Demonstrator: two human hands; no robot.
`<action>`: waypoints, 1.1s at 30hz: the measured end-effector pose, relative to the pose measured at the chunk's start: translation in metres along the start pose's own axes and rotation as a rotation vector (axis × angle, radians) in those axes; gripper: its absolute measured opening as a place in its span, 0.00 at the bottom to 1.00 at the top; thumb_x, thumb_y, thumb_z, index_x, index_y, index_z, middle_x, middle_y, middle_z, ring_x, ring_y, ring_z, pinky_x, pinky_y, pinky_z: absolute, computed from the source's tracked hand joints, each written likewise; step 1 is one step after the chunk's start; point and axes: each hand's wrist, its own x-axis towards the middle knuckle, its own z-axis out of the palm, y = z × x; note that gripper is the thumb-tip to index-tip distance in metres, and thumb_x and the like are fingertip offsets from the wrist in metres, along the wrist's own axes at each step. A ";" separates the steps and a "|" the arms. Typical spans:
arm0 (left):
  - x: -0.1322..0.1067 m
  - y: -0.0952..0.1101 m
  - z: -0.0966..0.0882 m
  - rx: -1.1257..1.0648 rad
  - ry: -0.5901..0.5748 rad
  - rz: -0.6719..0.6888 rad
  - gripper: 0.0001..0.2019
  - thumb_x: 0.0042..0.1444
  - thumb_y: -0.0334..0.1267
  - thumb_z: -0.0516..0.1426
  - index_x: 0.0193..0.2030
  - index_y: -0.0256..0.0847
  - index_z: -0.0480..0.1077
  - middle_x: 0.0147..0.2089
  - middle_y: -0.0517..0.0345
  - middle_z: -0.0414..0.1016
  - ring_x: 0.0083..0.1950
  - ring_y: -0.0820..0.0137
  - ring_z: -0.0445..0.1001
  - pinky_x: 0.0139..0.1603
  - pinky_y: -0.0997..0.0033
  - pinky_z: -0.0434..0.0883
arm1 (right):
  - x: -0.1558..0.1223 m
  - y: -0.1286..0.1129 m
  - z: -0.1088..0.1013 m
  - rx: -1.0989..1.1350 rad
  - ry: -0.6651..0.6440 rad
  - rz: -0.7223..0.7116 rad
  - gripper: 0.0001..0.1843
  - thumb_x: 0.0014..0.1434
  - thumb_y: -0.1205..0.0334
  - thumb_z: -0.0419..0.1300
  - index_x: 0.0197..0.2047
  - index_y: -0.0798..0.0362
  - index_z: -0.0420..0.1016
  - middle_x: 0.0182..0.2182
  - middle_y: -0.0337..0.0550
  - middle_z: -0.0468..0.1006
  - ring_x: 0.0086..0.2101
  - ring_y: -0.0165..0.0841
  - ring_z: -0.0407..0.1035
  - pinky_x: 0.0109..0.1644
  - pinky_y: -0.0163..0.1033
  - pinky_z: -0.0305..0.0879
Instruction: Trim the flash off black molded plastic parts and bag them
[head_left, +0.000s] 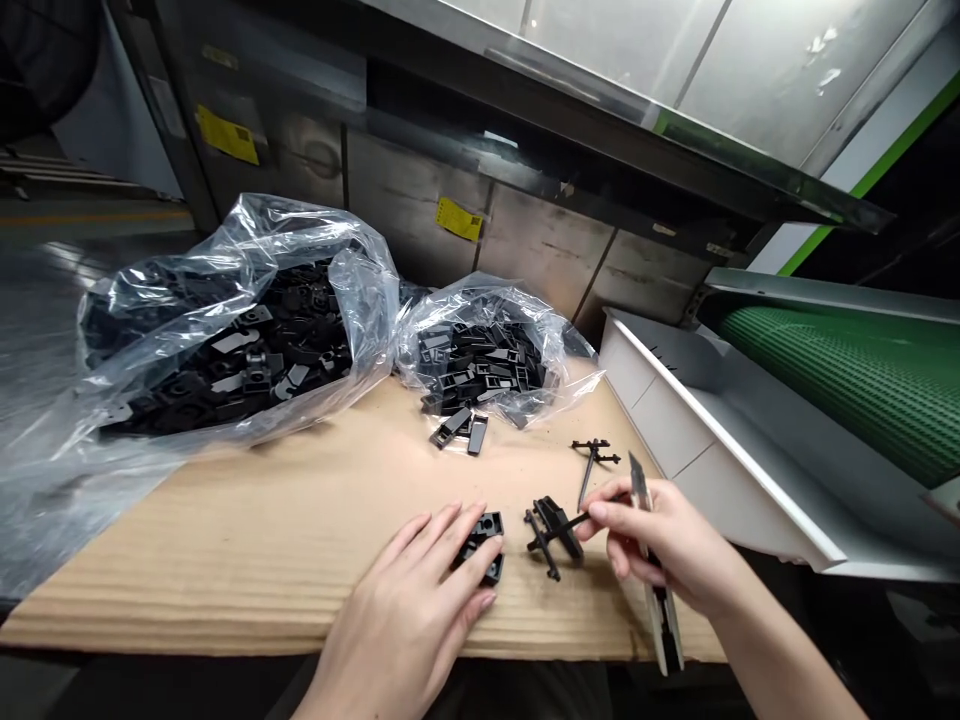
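Note:
My left hand lies over several small black plastic parts on the cardboard, its fingers stretched out and partly hiding them. My right hand is closed around a utility knife whose blade points up. Between its thumb and forefinger it also pinches the stem of a black plastic sprue. A long black piece is at the crossbar end of that sprue; whether it is attached I cannot tell. Behind the right hand, a second black sprue rests on the cardboard.
Cardboard covers the worktop. A large clear bag of black parts stands at the left, a smaller clear bag at the back middle. Two loose black clips lie before it. At the right are a white chute and a green belt.

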 end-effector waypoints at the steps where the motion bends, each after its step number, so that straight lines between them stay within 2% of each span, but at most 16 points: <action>1: 0.000 0.000 0.001 -0.006 -0.005 -0.008 0.16 0.58 0.39 0.51 0.52 0.45 0.66 0.58 0.52 0.63 0.56 0.57 0.65 0.50 0.54 0.68 | 0.004 0.001 -0.006 0.049 -0.011 0.009 0.12 0.52 0.56 0.58 0.30 0.59 0.65 0.25 0.43 0.75 0.14 0.18 0.59 0.12 0.25 0.43; 4: 0.000 0.000 0.002 -0.016 -0.021 -0.022 0.16 0.58 0.39 0.50 0.53 0.45 0.64 0.59 0.51 0.62 0.56 0.57 0.64 0.51 0.53 0.67 | 0.019 0.003 -0.025 0.148 -0.046 0.054 0.09 0.56 0.63 0.57 0.28 0.60 0.65 0.22 0.38 0.73 0.13 0.16 0.57 0.12 0.23 0.43; 7: 0.000 0.000 0.003 -0.008 -0.023 -0.021 0.16 0.59 0.39 0.49 0.54 0.45 0.64 0.59 0.51 0.63 0.56 0.58 0.64 0.51 0.52 0.67 | 0.031 0.010 -0.037 0.180 -0.078 0.114 0.09 0.59 0.64 0.54 0.30 0.60 0.67 0.23 0.34 0.70 0.16 0.17 0.59 0.13 0.23 0.51; 10: 0.001 0.001 0.002 0.007 -0.008 -0.015 0.15 0.59 0.39 0.49 0.52 0.45 0.65 0.58 0.51 0.64 0.55 0.58 0.65 0.50 0.53 0.67 | 0.039 0.021 -0.033 0.169 -0.104 0.178 0.09 0.60 0.61 0.53 0.36 0.59 0.68 0.27 0.35 0.71 0.20 0.20 0.64 0.20 0.27 0.62; 13: 0.001 0.001 0.001 0.028 0.003 -0.010 0.15 0.59 0.39 0.49 0.51 0.44 0.66 0.57 0.50 0.65 0.54 0.58 0.66 0.49 0.54 0.68 | 0.046 0.030 -0.016 0.149 -0.143 0.232 0.09 0.60 0.61 0.53 0.38 0.59 0.68 0.29 0.36 0.71 0.23 0.22 0.66 0.23 0.29 0.65; 15: 0.001 0.001 0.001 0.033 0.009 -0.001 0.15 0.59 0.38 0.49 0.51 0.44 0.66 0.56 0.51 0.65 0.54 0.58 0.67 0.49 0.54 0.68 | 0.047 0.027 -0.006 0.144 -0.156 0.218 0.09 0.60 0.61 0.53 0.36 0.59 0.68 0.27 0.35 0.71 0.20 0.20 0.64 0.20 0.27 0.62; 18: 0.001 0.001 0.001 0.024 0.010 0.017 0.15 0.59 0.38 0.49 0.52 0.44 0.66 0.57 0.51 0.65 0.54 0.58 0.66 0.49 0.55 0.68 | 0.035 0.010 -0.007 0.140 -0.117 0.108 0.12 0.57 0.59 0.56 0.29 0.60 0.68 0.21 0.37 0.72 0.12 0.17 0.56 0.12 0.25 0.49; 20: 0.000 0.000 0.001 0.016 0.014 0.017 0.15 0.58 0.38 0.49 0.51 0.43 0.66 0.58 0.51 0.64 0.55 0.58 0.65 0.50 0.54 0.67 | 0.018 -0.003 -0.017 0.126 -0.017 0.000 0.14 0.51 0.54 0.60 0.27 0.59 0.68 0.22 0.39 0.74 0.10 0.16 0.52 0.11 0.25 0.44; 22: -0.001 0.000 0.000 0.007 0.015 0.018 0.14 0.58 0.37 0.50 0.50 0.43 0.66 0.58 0.50 0.63 0.55 0.57 0.65 0.49 0.54 0.68 | -0.002 -0.011 -0.029 0.084 0.157 -0.095 0.15 0.49 0.51 0.61 0.30 0.56 0.68 0.22 0.38 0.75 0.13 0.18 0.56 0.12 0.25 0.46; 24: -0.001 0.000 0.001 -0.010 0.019 0.009 0.13 0.57 0.38 0.50 0.48 0.42 0.67 0.58 0.51 0.64 0.55 0.57 0.64 0.49 0.55 0.68 | -0.019 -0.009 -0.038 -0.165 0.433 -0.166 0.12 0.51 0.53 0.59 0.32 0.54 0.71 0.16 0.34 0.71 0.15 0.21 0.59 0.15 0.25 0.53; 25: -0.001 0.000 0.001 -0.023 0.020 0.001 0.12 0.57 0.38 0.51 0.48 0.42 0.67 0.57 0.51 0.64 0.55 0.57 0.64 0.49 0.55 0.68 | -0.023 -0.005 -0.040 -0.429 0.622 -0.223 0.11 0.53 0.53 0.58 0.33 0.53 0.72 0.15 0.34 0.71 0.16 0.24 0.62 0.17 0.28 0.57; 26: -0.002 0.000 0.002 -0.037 0.023 -0.012 0.12 0.57 0.39 0.51 0.48 0.43 0.67 0.58 0.51 0.63 0.55 0.58 0.63 0.49 0.55 0.67 | -0.025 0.001 -0.040 -0.673 0.755 -0.274 0.12 0.54 0.54 0.56 0.35 0.52 0.74 0.16 0.36 0.72 0.18 0.28 0.66 0.21 0.31 0.63; 27: -0.002 0.000 0.004 -0.050 0.025 -0.029 0.13 0.57 0.39 0.51 0.48 0.43 0.67 0.58 0.52 0.63 0.56 0.58 0.63 0.50 0.55 0.66 | -0.024 0.009 -0.038 -0.852 0.833 -0.316 0.13 0.55 0.55 0.54 0.37 0.53 0.75 0.20 0.40 0.76 0.23 0.32 0.70 0.27 0.36 0.67; 28: -0.002 0.000 0.005 -0.063 0.023 -0.043 0.13 0.57 0.39 0.51 0.49 0.43 0.66 0.58 0.52 0.62 0.56 0.57 0.62 0.51 0.54 0.65 | -0.022 0.018 -0.035 -0.973 0.859 -0.347 0.14 0.56 0.57 0.52 0.40 0.53 0.75 0.28 0.44 0.79 0.29 0.37 0.73 0.33 0.40 0.68; 30: -0.003 -0.001 0.005 -0.092 0.016 -0.053 0.14 0.57 0.39 0.51 0.50 0.43 0.65 0.59 0.52 0.60 0.57 0.57 0.59 0.52 0.52 0.63 | -0.014 0.037 -0.029 -1.060 0.795 -0.364 0.16 0.56 0.63 0.49 0.44 0.55 0.73 0.42 0.48 0.77 0.39 0.43 0.72 0.41 0.45 0.68; 33: -0.003 -0.001 -0.001 -0.203 0.001 -0.061 0.11 0.57 0.38 0.52 0.46 0.44 0.66 0.60 0.52 0.58 0.58 0.55 0.56 0.52 0.51 0.62 | -0.010 0.059 -0.023 -1.169 0.655 -0.368 0.22 0.50 0.72 0.48 0.47 0.52 0.72 0.44 0.44 0.76 0.39 0.41 0.73 0.38 0.43 0.71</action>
